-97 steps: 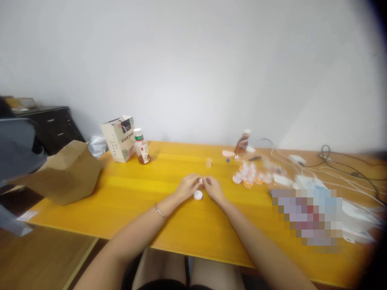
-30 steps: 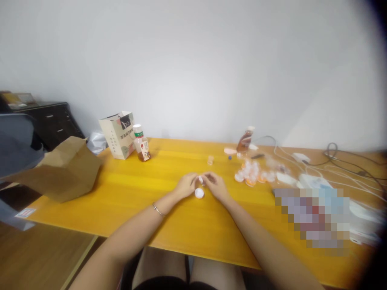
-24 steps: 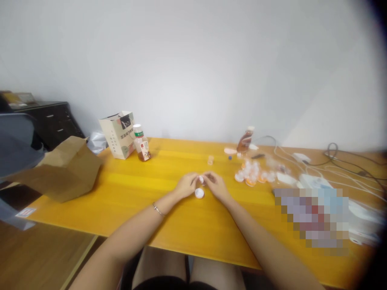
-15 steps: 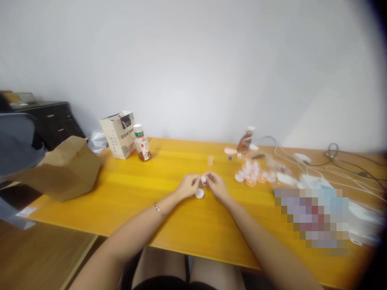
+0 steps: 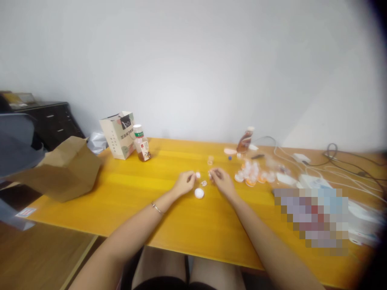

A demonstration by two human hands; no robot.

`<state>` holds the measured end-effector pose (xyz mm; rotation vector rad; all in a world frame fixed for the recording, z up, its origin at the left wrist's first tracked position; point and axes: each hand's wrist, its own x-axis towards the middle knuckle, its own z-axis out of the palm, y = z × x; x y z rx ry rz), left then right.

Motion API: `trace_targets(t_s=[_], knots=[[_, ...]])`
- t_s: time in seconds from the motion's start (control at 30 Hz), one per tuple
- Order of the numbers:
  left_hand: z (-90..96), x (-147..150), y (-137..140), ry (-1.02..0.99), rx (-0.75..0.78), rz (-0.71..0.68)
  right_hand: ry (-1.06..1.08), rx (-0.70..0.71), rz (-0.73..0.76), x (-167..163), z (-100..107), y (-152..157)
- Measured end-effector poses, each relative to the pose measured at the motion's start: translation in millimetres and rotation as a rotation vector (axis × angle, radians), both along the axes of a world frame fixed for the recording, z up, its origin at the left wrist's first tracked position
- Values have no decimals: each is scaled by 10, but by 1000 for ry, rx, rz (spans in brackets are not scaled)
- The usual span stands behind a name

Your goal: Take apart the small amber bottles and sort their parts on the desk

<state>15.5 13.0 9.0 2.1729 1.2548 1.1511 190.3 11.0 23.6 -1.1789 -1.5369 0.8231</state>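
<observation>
One left hand [image 5: 185, 183] and one right hand [image 5: 223, 182] are shown above one table [image 5: 193, 227]. One round white lid [image 5: 199, 193] and at least two small white pieces [image 5: 204, 183] can be counted, plus one small clear cup [image 5: 210, 160], one blue cap [image 5: 230, 158], two bottles [image 5: 144, 151] and two paper bags [image 5: 119, 139]; the heaped discs [image 5: 249, 174] are too blurred to be counted.

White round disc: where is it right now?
In the head view, the white round disc lies below the picture's centre on the table, on the near side of the small pale thing, closer to the left hand than the right hand.
</observation>
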Motion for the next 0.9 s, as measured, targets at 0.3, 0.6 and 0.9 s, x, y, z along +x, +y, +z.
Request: trace_targets(t_s=[0.3,0.6,0.9], knots=[[-59,-21,68,29,-48,-24,-380,-17,81,-37,-121,21],[-48,-12,32,87,-105,-47,-395,-32,5,-46,-176,46],[-36,8,16,99,-72,-28,-284,31,-55,-28,-86,3]])
